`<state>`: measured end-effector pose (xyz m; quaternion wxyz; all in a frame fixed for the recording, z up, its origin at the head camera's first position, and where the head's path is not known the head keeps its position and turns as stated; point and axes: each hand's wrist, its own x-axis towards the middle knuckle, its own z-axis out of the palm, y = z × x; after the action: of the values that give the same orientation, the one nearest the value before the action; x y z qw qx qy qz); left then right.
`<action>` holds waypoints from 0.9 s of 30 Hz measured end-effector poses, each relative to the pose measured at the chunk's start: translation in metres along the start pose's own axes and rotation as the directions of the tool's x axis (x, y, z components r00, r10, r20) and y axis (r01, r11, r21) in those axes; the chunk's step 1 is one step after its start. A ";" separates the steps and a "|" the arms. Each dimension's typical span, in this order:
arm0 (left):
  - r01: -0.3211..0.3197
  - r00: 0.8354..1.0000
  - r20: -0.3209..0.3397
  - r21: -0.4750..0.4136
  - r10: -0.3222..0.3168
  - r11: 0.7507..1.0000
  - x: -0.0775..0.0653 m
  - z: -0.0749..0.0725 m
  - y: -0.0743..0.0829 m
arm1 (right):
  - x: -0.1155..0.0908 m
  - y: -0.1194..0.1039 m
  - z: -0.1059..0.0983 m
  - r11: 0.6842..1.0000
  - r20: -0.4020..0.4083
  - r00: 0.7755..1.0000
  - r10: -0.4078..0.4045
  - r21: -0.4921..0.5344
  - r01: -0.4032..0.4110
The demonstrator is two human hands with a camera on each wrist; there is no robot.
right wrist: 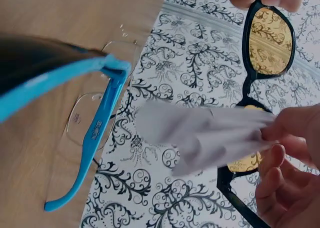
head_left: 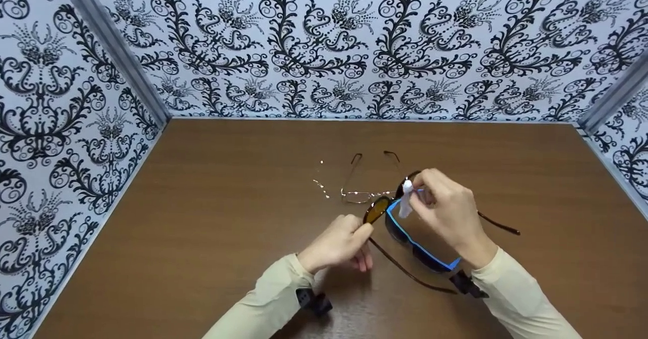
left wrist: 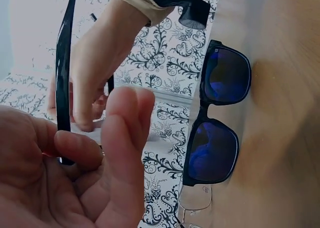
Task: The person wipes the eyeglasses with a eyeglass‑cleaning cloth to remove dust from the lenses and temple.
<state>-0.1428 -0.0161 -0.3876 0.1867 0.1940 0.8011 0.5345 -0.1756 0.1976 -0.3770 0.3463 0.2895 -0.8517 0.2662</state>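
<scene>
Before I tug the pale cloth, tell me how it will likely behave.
The pale cloth is probably floppy, since its free end hangs in soft folds from the right hand. It looks thin, so I'd expect it to be light. Pushed, it would likely crumple rather than slide stiffly, judging by the creases along it.

Holds dark-framed, amber-lensed glasses (head_left: 377, 211) raised, temples unfolded, by one end in the left hand (head_left: 338, 243). Pinches a crumpled, whitish cloth (head_left: 405, 203) in the right hand (head_left: 449, 208), loose end hanging from the fingertips, beside the lens farther from the left grip.
</scene>
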 end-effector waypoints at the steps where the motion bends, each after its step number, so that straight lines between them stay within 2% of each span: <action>1: 0.003 1.000 0.000 0.001 -0.003 1.000 0.000 0.000 0.000 | -0.002 0.001 0.000 1.000 0.011 1.000 0.005 -0.021 -0.005; 4: 0.008 1.000 0.000 0.011 -0.008 1.000 0.000 0.001 0.000 | -0.005 0.003 0.001 0.996 0.017 0.999 0.045 -0.072 -0.044; 7: 0.000 1.000 -0.001 0.037 0.000 0.999 0.000 0.002 0.001 | -0.005 0.004 0.002 0.990 -0.047 0.993 0.104 -0.088 -0.108; 10: -0.021 1.000 -0.002 0.057 0.021 0.998 0.001 0.004 0.000 | -0.004 0.003 0.001 0.986 -0.134 0.979 0.155 -0.043 -0.162; 13: -0.038 0.999 -0.010 0.056 0.038 0.998 0.000 0.005 -0.001 | -0.001 0.003 0.001 0.990 -0.167 0.976 0.141 0.045 -0.135; 17: -0.038 0.999 -0.025 0.013 0.038 0.999 -0.002 0.003 -0.001 | 0.002 0.002 0.000 0.996 -0.082 0.997 0.008 0.093 0.000; 20: -0.034 0.999 -0.032 -0.009 0.033 0.999 -0.004 0.002 -0.002 | 0.001 0.002 0.000 0.997 -0.015 0.998 -0.063 0.052 0.063; 22: -0.024 0.999 -0.033 -0.012 0.024 1.000 -0.005 0.002 -0.002 | -0.001 0.001 0.001 0.998 -0.004 0.998 -0.056 -0.003 0.056; 27: 0.016 0.998 -0.053 -0.002 -0.016 1.000 -0.007 0.003 -0.001 | -0.005 -0.002 0.002 0.994 -0.025 0.997 0.067 -0.086 -0.069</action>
<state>-0.1357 -0.0173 -0.3891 0.1698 0.1731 0.8068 0.5387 -0.1724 0.1967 -0.3810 0.3587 0.2418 -0.8680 0.2438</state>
